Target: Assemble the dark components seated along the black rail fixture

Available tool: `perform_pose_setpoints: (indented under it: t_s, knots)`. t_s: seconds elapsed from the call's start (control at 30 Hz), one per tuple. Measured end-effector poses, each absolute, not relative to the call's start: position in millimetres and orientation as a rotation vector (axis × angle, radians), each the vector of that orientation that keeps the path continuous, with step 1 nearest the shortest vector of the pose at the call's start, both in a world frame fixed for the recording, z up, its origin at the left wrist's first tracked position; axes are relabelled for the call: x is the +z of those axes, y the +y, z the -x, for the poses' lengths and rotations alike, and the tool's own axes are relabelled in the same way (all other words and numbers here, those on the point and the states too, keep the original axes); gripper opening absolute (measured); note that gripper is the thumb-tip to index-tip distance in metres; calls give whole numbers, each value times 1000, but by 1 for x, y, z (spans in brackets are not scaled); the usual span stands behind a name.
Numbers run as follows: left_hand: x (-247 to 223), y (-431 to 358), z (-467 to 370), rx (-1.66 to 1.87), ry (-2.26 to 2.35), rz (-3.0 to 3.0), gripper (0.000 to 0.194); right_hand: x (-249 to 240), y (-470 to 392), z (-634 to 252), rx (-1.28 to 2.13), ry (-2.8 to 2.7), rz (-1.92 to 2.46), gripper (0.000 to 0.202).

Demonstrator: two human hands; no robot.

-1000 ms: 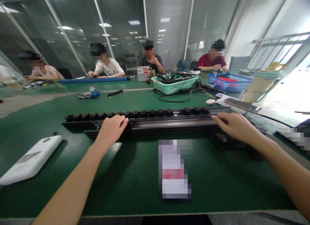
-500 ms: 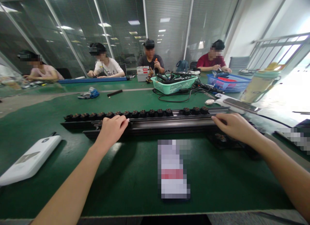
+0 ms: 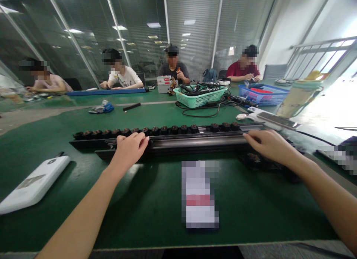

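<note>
A long black metal rail with a shiny channel lies crosswise before me, its left end low on the table. My left hand is closed on the rail left of the middle, palm down. Near its right end my right hand grips the same rail, thumb at its upper edge; the other fingertips are partly hidden. Just behind it, a second rail carries a row of round black socket-like modules, with a gap toward the right. Below my right hand sit several loose black modules, partly in shadow.
A blurred, phone-shaped object lies in front of me. A white power bank is at left. Beyond the rails are a blue cloth, a green basket of cables and a bottle. Several people sit opposite.
Both hands and the rail stay in place. Across the table, the person in red has drawn their hands slightly closer together.
</note>
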State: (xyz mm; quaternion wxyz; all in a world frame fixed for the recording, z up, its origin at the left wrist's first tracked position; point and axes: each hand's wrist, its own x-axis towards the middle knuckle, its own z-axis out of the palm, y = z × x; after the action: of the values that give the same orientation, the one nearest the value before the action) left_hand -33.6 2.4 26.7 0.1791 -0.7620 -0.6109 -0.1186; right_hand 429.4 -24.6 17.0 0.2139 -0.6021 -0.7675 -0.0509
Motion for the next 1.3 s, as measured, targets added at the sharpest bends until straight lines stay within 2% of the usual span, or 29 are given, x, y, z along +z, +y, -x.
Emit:
perform_pose_setpoints:
  t_s: [1.0, 1.3]
  knots:
    - [25, 3, 35, -338, -1686, 2191, 38, 15, -23, -430, -145, -2139, 1708, 42]
    - [30, -1, 32, -307, -1692, 2228, 34, 17, -24, -429, -122, -2146, 1698, 43]
